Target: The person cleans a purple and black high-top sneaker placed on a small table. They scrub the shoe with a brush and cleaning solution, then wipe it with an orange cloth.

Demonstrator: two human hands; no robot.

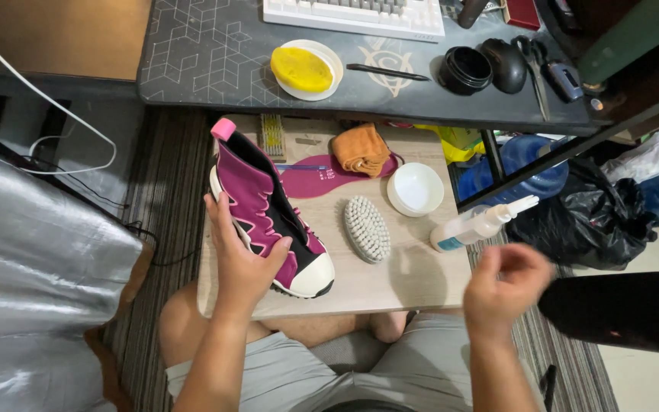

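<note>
My left hand (pixel 242 255) grips the magenta shoe (pixel 268 217) by its side, holding it upright on the small wooden table (pixel 413 278). My right hand (pixel 501 286) hangs loosely curled and empty above the table's right corner, blurred. Just past it lies a spray bottle (pixel 478 225); a white brush (pixel 367 228) rests bristles up beside the shoe. Farther back sit a white lid (pixel 416 189), an orange cloth (pixel 360 149) and a magenta insole (pixel 314 179).

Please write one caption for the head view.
Left hand grips magenta shoe on small table; right hand empty beside spray bottle.
</note>
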